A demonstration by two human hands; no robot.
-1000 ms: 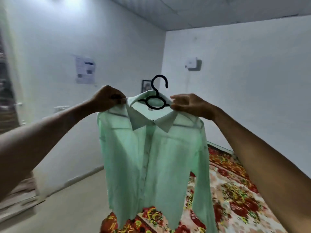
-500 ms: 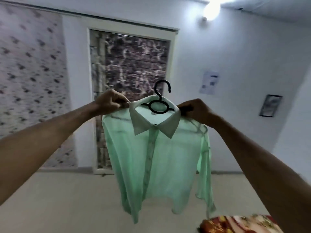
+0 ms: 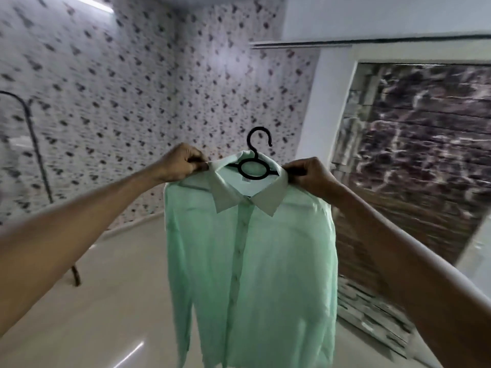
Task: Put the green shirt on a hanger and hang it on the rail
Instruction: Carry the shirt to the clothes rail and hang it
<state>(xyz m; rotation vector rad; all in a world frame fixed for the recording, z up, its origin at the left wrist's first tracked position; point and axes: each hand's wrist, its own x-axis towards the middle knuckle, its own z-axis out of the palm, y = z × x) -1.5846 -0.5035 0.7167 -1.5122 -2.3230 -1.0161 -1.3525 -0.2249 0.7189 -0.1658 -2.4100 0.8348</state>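
Note:
A pale green shirt [image 3: 255, 261] with a white collar hangs full length in front of me on a black hanger [image 3: 253, 166], whose hook sticks up above the collar. My left hand [image 3: 180, 166] pinches the shirt's left shoulder beside the collar. On the other side, my right hand [image 3: 310, 176] grips the right shoulder the same way. Both arms are stretched out at chest height. A thin dark rail frame [image 3: 37, 144] curves down at the far left, well apart from the shirt.
Patterned wallpaper covers the wall ahead and to the left. A white-framed doorway with a dark stone-look surface [image 3: 414, 160] fills the right side. The glossy beige floor [image 3: 106, 301] spreads below. The rail frame's foot [image 3: 76, 277] rests on it at the left.
My view has swung left across the room: the bed and white wall left the view, then the doorway slid to the right. The rail frame has come into view at the left. Both hands kept their hold.

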